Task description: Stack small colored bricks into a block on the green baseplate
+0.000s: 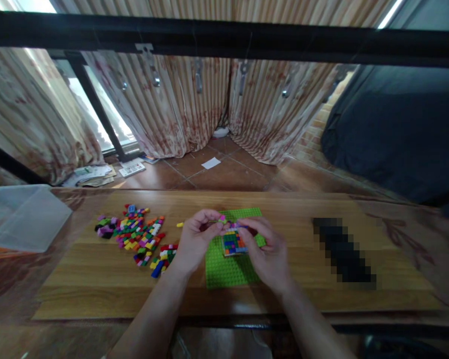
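Small brick piece (pixel 227 222) is pinched between fingertips of left hand (pixel 194 242) and right hand (pixel 267 252), frame centre, over green baseplate (pixel 224 273) (loose bricks (pixel 138 234) lower left)

Hands: left hand (pixel 195 239) and right hand (pixel 266 252) pinched small bricks (pixel 224 220) together at frame centre.
Below them: multicoloured block (pixel 234 243) on green baseplate (pixel 228 269).
Left: loose brick pile (pixel 142 237).

A wooden board (pixel 322 284) is lying across the table, carrying a heap of loose coloured bricks (pixel 138 237) on its left and a pixelated black object (pixel 342 252) on its right. Striped curtains (pixel 179 109) are hanging behind. Papers (pixel 92 174) and a white slip (pixel 211 163) are lying on the tiled floor (pixel 232 174).
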The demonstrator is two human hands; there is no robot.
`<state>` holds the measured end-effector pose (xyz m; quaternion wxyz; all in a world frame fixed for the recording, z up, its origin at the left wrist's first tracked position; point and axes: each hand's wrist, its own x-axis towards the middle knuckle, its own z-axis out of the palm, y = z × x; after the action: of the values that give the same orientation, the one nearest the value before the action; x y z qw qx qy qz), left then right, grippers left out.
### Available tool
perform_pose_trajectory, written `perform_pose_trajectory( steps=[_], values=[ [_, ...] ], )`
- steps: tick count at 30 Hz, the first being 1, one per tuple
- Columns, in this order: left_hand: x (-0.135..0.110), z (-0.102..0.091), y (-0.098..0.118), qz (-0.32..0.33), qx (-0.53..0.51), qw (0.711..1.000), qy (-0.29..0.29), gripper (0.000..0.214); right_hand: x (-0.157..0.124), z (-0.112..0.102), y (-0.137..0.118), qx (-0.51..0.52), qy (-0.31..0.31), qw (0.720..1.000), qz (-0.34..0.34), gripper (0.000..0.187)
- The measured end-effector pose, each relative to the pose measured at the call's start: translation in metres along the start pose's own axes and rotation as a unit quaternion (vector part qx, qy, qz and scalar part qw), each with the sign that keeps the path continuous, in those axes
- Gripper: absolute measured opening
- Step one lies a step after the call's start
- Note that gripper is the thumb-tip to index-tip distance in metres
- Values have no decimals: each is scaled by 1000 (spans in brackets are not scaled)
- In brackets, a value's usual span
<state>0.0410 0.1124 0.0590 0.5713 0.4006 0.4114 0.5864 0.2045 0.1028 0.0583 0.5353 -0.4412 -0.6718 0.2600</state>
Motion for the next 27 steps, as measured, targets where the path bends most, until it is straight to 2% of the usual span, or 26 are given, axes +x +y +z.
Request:
perform_pose_trajectory(
  steps=[3, 5, 9, 16, 20, 22, 24, 27],
  values=[
    [-2, 8, 0, 13, 12, 999, -37, 21, -1, -1, -4, 6, -32, 999, 3, 19],
    [-3, 12, 1, 20, 29, 997, -66, 18, 0, -2, -4, 13, -31, 999, 11, 20],
    [-5, 17, 1, 26, 39, 994, -101, 17, 0, -3, -1, 44, -17, 998, 39, 11],
    [-7, 21, -3, 17, 42, 994, -96, 20, 2, -6, -1, 152, -14, 980, 126, 6],
    [-5, 18, -2, 6, 55, 995, -83, 19, 8, -16, 7, 204, 2, 965, 164, 7],
    [-3, 14, -1, 12, 56, 997, -60, 18, 10, -24, 15, 173, 32, 971, 161, 8],
    [0, 10, -1, 18, 53, 998, -26, 17, 10, -32, 24, 100, 39, 983, 148, 10],
    [4, 4, -2, 13, 43, 999, 16, 17, 6, -38, 34, 0, -2, 994, 111, 16]
  ],
)
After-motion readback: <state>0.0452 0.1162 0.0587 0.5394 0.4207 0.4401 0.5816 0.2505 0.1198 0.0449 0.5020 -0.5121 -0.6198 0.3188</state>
